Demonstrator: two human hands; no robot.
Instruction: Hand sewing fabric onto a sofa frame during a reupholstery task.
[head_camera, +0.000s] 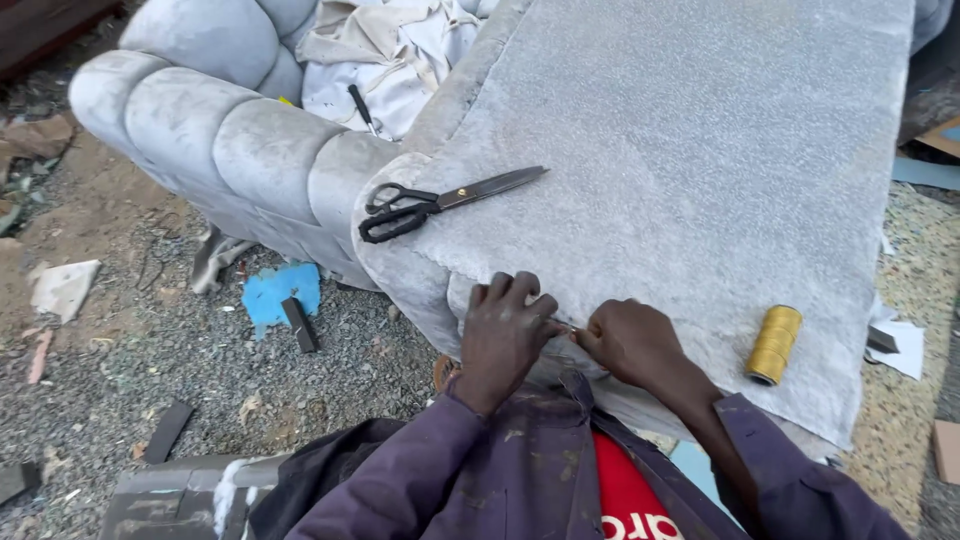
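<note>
My left hand presses down on the near edge of the grey velvet fabric that covers a sofa back, fingers curled over the fold. My right hand sits right beside it, pinching something thin at the fabric edge where the two hands meet; what it pinches is too small to tell. Black-handled scissors lie flat on the fabric above my hands. A spool of yellow thread rests on its side on the fabric to the right of my right hand.
A tufted grey sofa arm curves away at the left, with white cloth bundled on the seat. Gravel ground holds a blue scrap, dark wood pieces and paper debris.
</note>
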